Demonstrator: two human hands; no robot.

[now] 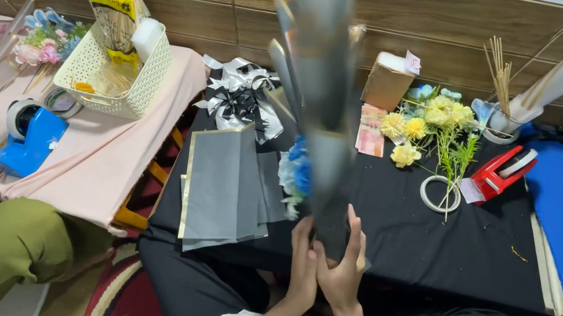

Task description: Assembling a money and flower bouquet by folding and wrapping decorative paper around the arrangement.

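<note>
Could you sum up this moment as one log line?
left hand: grips bouquet base | right hand: grips bouquet base | bouquet: grey wrap, upright, blue flowers | black table: grey sheets, yellow flowers, red tape dispenser

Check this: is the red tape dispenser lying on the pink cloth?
No, the red tape dispenser lies on the black cloth, right of the yellow flowers.

To your left, a white perforated plastic basket point(115, 75) sits on pink cloth point(103, 165) near a blue tape dispenser point(30, 141). To your right, yellow artificial flowers point(430, 126) lie beside a red tape dispenser point(501, 173).
</note>
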